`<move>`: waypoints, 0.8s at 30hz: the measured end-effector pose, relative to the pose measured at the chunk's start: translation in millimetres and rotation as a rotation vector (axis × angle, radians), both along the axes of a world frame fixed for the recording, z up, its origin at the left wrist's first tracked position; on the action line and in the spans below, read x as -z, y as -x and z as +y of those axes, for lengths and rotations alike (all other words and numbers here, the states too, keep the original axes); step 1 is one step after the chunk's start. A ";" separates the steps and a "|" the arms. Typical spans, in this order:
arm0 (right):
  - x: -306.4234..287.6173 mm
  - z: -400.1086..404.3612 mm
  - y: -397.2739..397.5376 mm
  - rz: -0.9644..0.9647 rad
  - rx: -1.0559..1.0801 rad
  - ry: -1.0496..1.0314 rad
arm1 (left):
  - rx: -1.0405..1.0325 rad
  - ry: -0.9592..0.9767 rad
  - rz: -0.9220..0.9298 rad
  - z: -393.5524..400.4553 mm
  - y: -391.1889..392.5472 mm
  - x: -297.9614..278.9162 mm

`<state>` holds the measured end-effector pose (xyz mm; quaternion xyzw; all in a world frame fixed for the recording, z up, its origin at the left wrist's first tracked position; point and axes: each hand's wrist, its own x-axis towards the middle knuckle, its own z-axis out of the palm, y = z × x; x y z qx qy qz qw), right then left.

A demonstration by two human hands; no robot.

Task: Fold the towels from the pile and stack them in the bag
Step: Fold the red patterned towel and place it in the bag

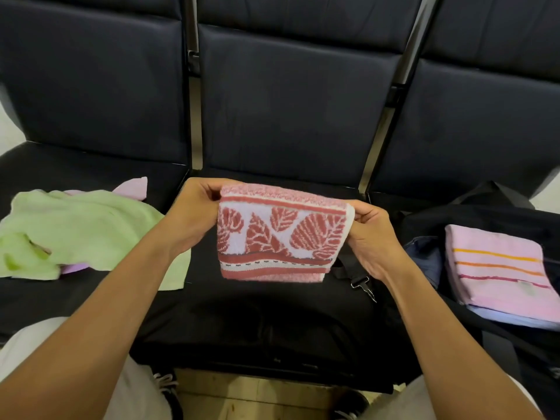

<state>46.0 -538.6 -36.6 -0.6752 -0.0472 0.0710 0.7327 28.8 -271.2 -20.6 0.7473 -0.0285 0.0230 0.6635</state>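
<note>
Both forearms are reaching in from 7 and 5 o'clock, over pale trouser legs and dark shoes on a tiled floor at 6 o'clock.

Left hand (pixel 197 204) is pinching the upper left corner of a red-and-white leaf-patterned towel (pixel 281 234), fingers curled over the top edge. Right hand (pixel 368 231) is gripping the towel's right edge, thumb and fingers closed on the cloth. Towel is hanging folded between the two hands, at centre, lifted clear of the black seat (pixel 260 316) beneath it.

At 9 o'clock, a loose pile is lying on the neighbouring seat: a crumpled green towel (pixel 81 228) on top, a lilac towel (pixel 133 186) showing from under it at its far edge.

At 3 o'clock, an open black bag (pixel 472 213) is sitting on the right seat. Inside it a folded pink towel with orange and red stripes (pixel 500 268) is lying flat on a light blue folded towel (pixel 515 321), something dark blue just left of them. A black strap with a metal clip (pixel 362 283) is trailing toward centre.
</note>
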 end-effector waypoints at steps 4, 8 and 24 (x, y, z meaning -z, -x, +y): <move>1.7 -2.7 -3.1 -0.025 -0.006 -0.058 | 0.030 0.015 -0.017 2.4 -0.5 -1.7; 0.9 -2.4 -4.4 -0.044 -0.006 -0.100 | -0.010 0.115 0.034 7.7 -5.8 -0.4; -0.7 -5.1 -4.0 0.035 -0.020 -0.244 | -0.063 0.255 0.107 5.3 -2.0 -4.0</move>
